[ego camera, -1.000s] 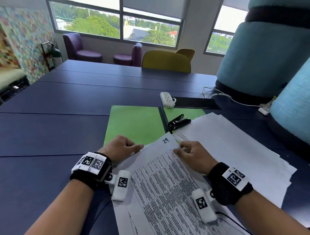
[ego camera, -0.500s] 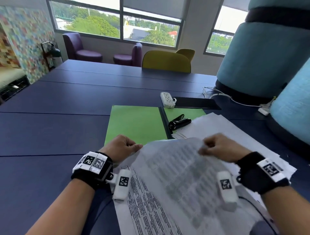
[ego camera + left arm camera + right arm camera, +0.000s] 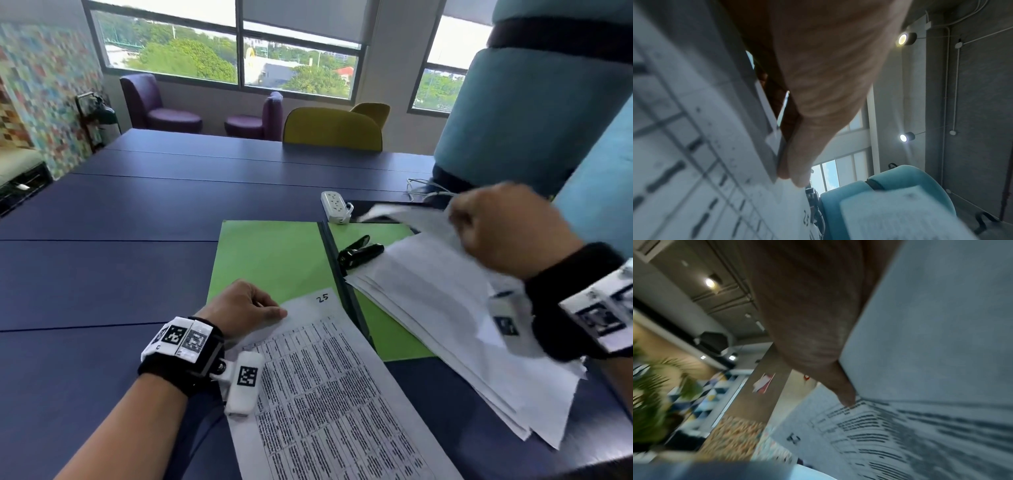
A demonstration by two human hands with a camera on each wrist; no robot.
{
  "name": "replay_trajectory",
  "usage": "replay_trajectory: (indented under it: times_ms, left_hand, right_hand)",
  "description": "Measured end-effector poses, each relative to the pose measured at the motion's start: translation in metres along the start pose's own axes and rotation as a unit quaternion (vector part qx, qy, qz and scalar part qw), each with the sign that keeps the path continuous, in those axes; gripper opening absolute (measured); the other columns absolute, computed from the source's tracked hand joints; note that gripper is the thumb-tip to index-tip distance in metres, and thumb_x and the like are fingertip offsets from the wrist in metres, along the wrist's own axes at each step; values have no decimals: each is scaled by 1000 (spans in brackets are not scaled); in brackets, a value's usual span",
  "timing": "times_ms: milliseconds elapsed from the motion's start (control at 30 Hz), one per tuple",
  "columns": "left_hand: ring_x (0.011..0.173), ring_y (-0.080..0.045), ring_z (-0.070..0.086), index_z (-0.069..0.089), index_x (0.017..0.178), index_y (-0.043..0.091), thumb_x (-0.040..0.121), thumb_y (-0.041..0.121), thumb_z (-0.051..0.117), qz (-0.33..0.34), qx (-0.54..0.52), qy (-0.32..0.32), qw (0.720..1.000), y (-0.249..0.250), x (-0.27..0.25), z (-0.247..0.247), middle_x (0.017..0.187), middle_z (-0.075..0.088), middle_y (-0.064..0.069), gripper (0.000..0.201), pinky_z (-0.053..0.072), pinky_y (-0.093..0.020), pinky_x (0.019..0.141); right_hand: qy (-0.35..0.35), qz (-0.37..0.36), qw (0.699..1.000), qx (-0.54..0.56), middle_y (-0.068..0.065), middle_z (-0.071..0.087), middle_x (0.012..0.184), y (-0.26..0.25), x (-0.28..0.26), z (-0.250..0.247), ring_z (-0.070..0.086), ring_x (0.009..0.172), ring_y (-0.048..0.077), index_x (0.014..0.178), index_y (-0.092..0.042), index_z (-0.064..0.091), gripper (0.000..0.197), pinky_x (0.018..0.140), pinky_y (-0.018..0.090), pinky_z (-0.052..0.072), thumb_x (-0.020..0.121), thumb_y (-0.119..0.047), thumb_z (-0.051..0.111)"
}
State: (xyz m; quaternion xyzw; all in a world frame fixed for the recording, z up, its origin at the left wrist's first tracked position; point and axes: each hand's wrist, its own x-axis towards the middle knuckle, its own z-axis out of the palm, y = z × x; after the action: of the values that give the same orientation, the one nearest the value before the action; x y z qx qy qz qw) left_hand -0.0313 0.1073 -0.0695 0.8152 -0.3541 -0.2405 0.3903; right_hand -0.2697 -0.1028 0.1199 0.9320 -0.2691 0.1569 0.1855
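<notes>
A stack of printed sheets (image 3: 325,377), its top page marked 25, lies in front of me and overlaps a green folder (image 3: 274,253). My left hand (image 3: 246,305) sits at the stack's top-left corner with curled fingers. Its thumb is on the paper, and in the left wrist view the left hand (image 3: 818,81) pinches the sheet edges (image 3: 772,146). My right hand (image 3: 496,229) holds one blurred sheet (image 3: 407,214) in the air above a pile of face-down sheets (image 3: 445,308). In the right wrist view the right hand (image 3: 807,321) grips that sheet (image 3: 931,313).
A black binder clip (image 3: 359,253) lies on the folder beside the face-down pile. A white power strip (image 3: 335,205) sits behind it on the dark blue table (image 3: 137,274). Teal chairs (image 3: 531,120) stand close on the right. A yellow chair (image 3: 332,130) is at the far edge.
My right hand peeled the top sheet off the printed stack and swung it up and right over the face-down pile. That exposed the page marked 25. The left hand stayed put.
</notes>
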Motion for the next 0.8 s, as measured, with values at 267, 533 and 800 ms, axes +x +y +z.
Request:
replay_trajectory:
  times_ms: [267, 533, 800]
  left_hand:
    - [47, 7, 55, 81, 74, 24, 81, 28, 83, -3, 3, 0, 1000, 2, -3, 0, 59, 70, 14, 9, 39, -10, 45]
    - [44, 7, 51, 80, 75, 23, 82, 23, 83, 1, -6, -13, 1000, 1, 0, 0, 52, 66, 16, 7, 36, -8, 45]
    - [64, 1, 66, 79, 79, 18, 84, 3, 78, 18, -130, 6, 991, -2, 2, 2, 72, 77, 6, 15, 47, -8, 62]
  right_hand:
    - [-262, -53, 956, -117, 5, 65, 107, -60, -39, 90, 64, 97, 25, 105, -14, 62, 25, 71, 32, 44, 93, -3, 43]
    - [-279, -29, 954, -103, 2, 65, 108, -43, -31, 125, 63, 98, 23, 102, -19, 60, 15, 74, 31, 46, 97, -21, 45]
    - [-266, 18, 898, 349, -4, 66, 80, -51, -41, 132, 60, 71, 12, 91, -18, 68, 47, 69, 28, 48, 96, -58, 44]
